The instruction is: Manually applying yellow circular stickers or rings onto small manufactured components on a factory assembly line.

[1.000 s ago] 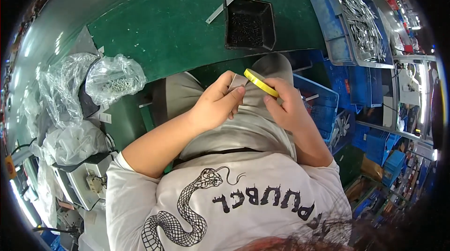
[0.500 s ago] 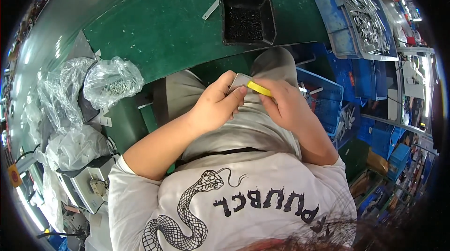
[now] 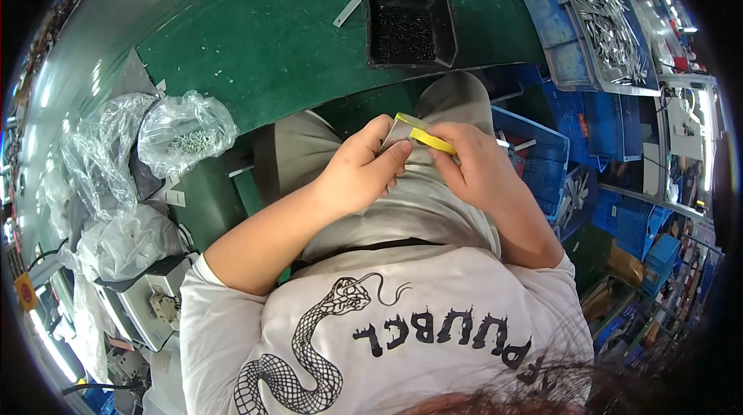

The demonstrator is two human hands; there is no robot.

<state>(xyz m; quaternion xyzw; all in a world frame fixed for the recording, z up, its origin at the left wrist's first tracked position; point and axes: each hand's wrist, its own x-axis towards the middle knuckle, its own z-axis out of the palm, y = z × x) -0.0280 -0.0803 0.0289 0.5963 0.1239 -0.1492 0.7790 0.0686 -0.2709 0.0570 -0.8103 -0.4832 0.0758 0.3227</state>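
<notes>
Over my lap, my left hand (image 3: pixel 357 167) is closed on a small flat grey metal piece (image 3: pixel 398 133), thumb on its near face. My fingers hide its lower left part. From the right, my right hand (image 3: pixel 476 166) pinches a narrow yellow band (image 3: pixel 432 140), which looks like a roll of tape seen edge-on. It lies against the metal piece's right side, and a thin yellow strip shows along the piece's far edge. Whether strip and band are joined, I cannot tell.
Ahead on the green table (image 3: pixel 263 51) is a black bin (image 3: pixel 451 28) of small dark parts, a metal strip (image 3: pixel 348 9) leaning at its left. A clear bag (image 3: pixel 209 117) of small screws lies left. Blue crates (image 3: pixel 557 36) stand right, one piled with metal strips.
The yellow band has shifted slightly right with my right hand. A yellow strip now shows along the metal piece's far edge. My left hand keeps its grip.
</notes>
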